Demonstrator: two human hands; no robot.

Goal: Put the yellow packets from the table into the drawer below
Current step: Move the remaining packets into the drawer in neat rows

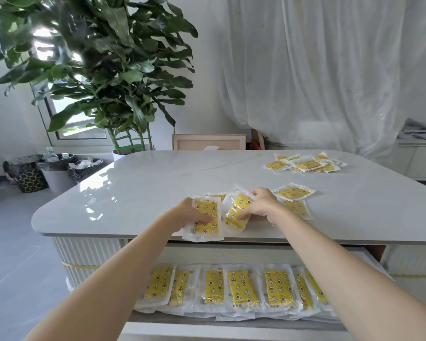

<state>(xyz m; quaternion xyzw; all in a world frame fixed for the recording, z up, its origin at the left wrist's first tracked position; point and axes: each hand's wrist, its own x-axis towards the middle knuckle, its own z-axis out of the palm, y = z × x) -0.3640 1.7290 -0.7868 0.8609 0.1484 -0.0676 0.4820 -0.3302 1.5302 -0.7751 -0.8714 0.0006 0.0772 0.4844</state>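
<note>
Yellow packets in clear wrappers lie on a pale grey table point(138, 183). My left hand point(191, 214) grips a small stack of packets point(207, 219) at the table's front edge, thumb on top. My right hand point(258, 205) is closed around another yellow packet point(236, 210), lifted and tilted just right of the stack. Two more packets point(293, 193) lie flat beside my right hand. A pile of several packets point(305, 164) sits at the far right of the table. The open drawer point(231, 323) below holds a row of several packets point(239, 289).
A large potted plant point(103, 70) stands behind the table's left corner. Bins with black bags point(57, 168) sit on the floor at left. A wooden frame point(208, 142) leans behind the table. A white curtain point(317, 70) hangs at the back right.
</note>
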